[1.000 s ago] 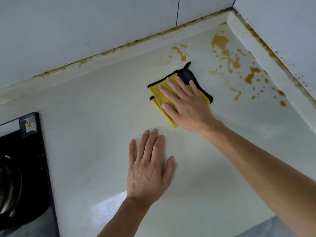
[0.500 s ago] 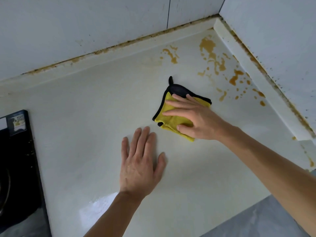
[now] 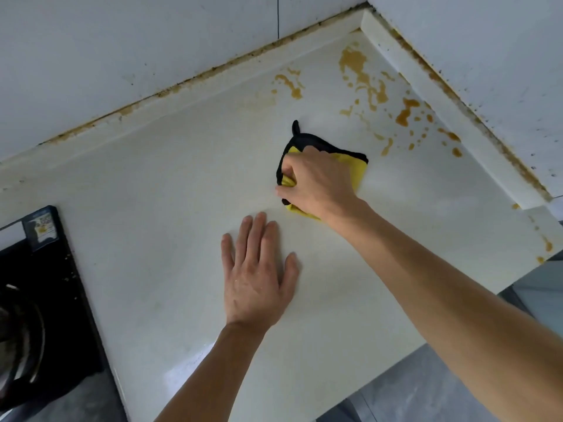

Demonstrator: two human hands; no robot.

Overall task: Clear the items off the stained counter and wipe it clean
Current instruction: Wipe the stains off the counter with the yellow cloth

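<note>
The right hand (image 3: 316,184) is seen reaching in from the lower right, its forearm stretched diagonally across the counter (image 3: 170,208), and its fingers are curled down into a yellow cloth (image 3: 359,172), so that the fabric is bunched and gripped beneath the knuckles while the hand bears on it from above. The left hand (image 3: 256,278) is laid flat on the counter just below and to the left of the cloth, palm down, with the fingers straight and close together and the thumb spread to the right; nothing is held by it, and it is kept apart from the cloth by a narrow strip of bare surface. The cloth is folded, yellow on its face and edged in black, with a small black loop standing out at its upper corner; it is largely covered by the right hand, and only its upper, right and lower margins are shown. It lies on the pale counter toward the back right corner. Orange-brown stains (image 3: 365,74) are scattered over the counter beyond the cloth, between it and the two tiled walls (image 3: 122,41), in blotches and small drops, the nearest being just beside its right edge. A black hob (image 3: 45,284) is set into the counter at the far left.
</note>
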